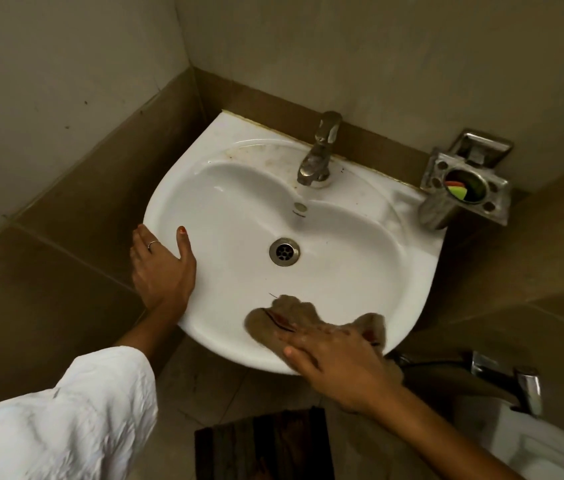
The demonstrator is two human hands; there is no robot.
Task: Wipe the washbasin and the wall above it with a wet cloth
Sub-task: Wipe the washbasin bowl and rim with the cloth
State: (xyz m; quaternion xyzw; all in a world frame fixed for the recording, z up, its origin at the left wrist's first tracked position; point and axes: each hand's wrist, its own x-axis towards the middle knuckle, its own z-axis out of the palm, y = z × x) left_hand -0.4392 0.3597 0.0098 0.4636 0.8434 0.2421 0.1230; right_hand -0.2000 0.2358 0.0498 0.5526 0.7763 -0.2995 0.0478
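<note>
Under right hand (pixel 334 362), cloth (pixel 284 315) partly hidden on washbasin (pixel 360 258).

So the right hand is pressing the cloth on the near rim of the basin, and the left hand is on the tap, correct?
Not quite. The head view shows the left hand gripping the basin's left rim, thumb over the edge, well away from the tap. The rest holds: the right hand presses the cloth on the near rim.

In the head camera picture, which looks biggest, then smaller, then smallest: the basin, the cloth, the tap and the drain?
1. Basin, by far.
2. Cloth, partly under the right hand.
3. Tap, smaller than the cloth, though farther away.
4. Drain, smallest.
</note>
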